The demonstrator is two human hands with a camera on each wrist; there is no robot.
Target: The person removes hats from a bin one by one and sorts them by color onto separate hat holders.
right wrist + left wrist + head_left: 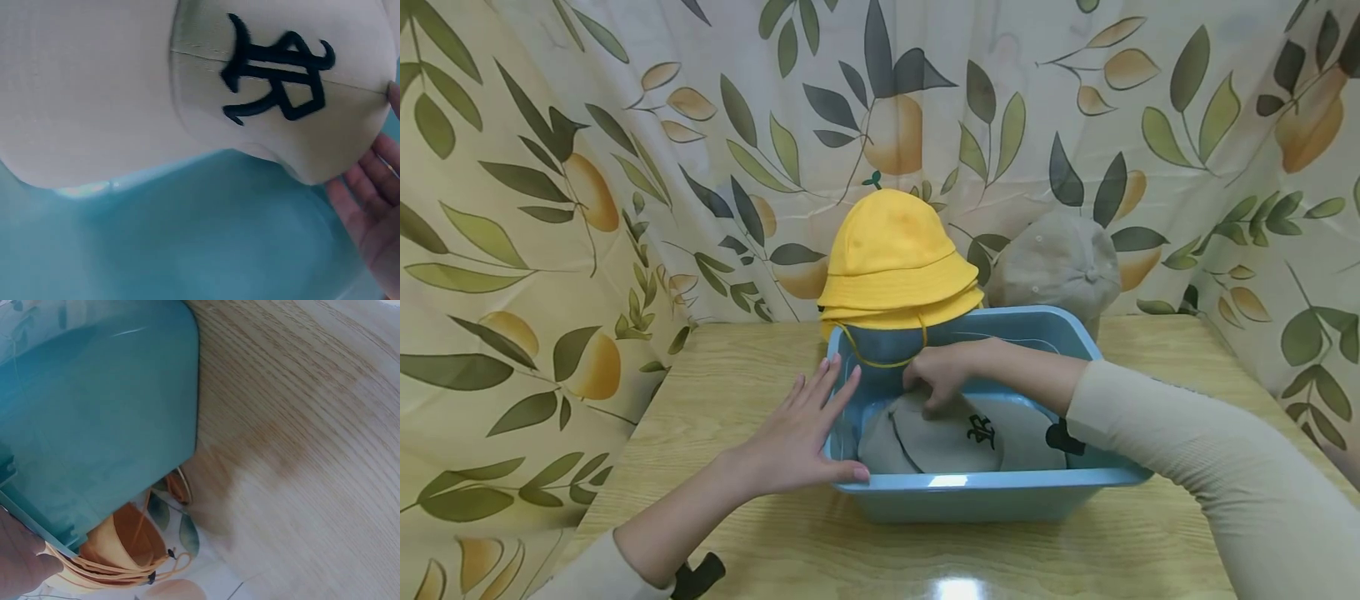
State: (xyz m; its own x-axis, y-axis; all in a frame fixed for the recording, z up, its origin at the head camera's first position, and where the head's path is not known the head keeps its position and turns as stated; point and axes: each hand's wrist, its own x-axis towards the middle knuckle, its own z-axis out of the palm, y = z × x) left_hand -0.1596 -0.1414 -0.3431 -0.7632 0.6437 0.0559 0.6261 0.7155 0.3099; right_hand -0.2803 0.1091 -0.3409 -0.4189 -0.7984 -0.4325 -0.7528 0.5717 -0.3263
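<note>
A light grey baseball cap [951, 446] with a black embroidered letter lies inside the blue plastic basin [992, 482]. My right hand [946, 371] reaches into the basin and grips the crown's edge. In the right wrist view the thumb rests on top of the cap [275, 134], while the fingers [375, 187] are at its edge and partly below. My left hand [793, 437] lies with spread, straight fingers against the basin's left rim. Only a bit of that hand [22, 559] shows in the left wrist view, touching the rim.
Behind the basin stands a stack of yellow bucket hats [895, 258], one with a cord hanging over the rim. A beige cap [1056, 267] is at the back right. The wood-grain table [737, 367] meets a leaf-patterned curtain [737, 167] behind and at the sides.
</note>
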